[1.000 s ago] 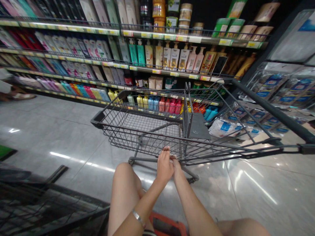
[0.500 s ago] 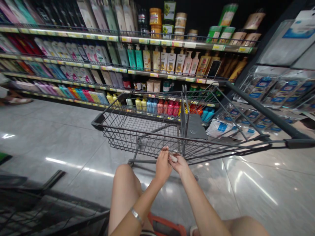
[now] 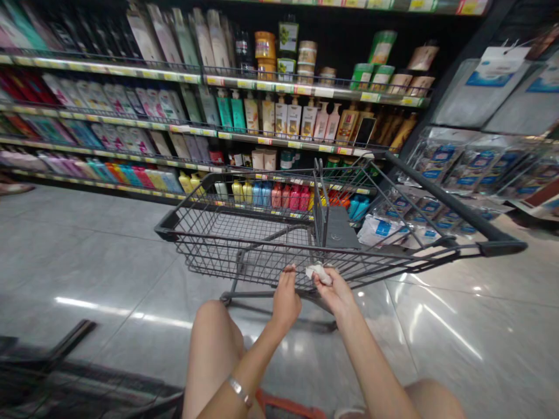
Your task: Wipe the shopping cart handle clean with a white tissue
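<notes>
A crumpled white piece, like tissue or cloth point(image 3: 318, 273), is pinched in my right hand point(image 3: 338, 294), near the side of the grey shopping cart point(image 3: 257, 243). To its left, my left hand point(image 3: 286, 299) is raised with its fingers bent together at the cart's wire side; whether anything small is between the fingertips cannot be made out. The two hands are apart. A metal bracelet point(image 3: 238, 389) sits on my left forearm. The cart's basket shows no goods inside.
Shelves of bottles and jars point(image 3: 279, 139) run behind the cart. Packaged goods point(image 3: 441, 160) hang at the right. A dark rack-like object point(image 3: 78, 378) is at the lower left, and something red point(image 3: 292, 405) lies below my legs. Grey floor point(image 3: 109, 250) stretches leftward.
My hands have separated; my right hand has moved right with the white piece, which now shows more. The view has shifted, so the cart and shelves appear further left.
</notes>
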A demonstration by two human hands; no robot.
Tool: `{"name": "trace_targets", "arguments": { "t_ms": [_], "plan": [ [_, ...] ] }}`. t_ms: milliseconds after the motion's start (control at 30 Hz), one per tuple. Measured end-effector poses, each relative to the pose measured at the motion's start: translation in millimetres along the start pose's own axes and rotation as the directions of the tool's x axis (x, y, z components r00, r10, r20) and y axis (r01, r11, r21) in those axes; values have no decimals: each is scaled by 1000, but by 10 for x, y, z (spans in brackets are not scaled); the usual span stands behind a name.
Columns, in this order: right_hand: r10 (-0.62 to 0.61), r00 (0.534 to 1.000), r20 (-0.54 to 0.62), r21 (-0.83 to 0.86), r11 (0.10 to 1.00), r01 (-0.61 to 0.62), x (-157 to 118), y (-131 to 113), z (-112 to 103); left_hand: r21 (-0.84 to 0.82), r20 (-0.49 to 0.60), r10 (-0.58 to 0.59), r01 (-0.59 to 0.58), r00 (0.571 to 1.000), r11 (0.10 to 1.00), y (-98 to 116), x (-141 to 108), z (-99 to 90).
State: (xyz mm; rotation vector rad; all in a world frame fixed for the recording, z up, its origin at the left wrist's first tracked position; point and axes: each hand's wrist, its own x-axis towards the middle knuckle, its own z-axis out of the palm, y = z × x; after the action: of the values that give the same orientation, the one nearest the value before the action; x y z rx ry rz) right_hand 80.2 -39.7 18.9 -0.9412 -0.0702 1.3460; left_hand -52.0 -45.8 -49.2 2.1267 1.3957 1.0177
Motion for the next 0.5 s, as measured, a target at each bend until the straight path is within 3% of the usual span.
{"name": "trace_targets", "arguments": {
  "t_ms": [200,367,500],
  "plan": [
    [-165,977,-134,-41,986,161,-285,-384,138,9,55,-23,22,998,1000,81,92,17],
    [-279,946,-165,-103,959,265,-382,-466,72,6,80,7,-8,997,1000,160,130,54],
    [-403,900,-167,-246,901,357,-407,-486,-53,48,137,25,-32,990,998,270,105,107]
  ]
}}
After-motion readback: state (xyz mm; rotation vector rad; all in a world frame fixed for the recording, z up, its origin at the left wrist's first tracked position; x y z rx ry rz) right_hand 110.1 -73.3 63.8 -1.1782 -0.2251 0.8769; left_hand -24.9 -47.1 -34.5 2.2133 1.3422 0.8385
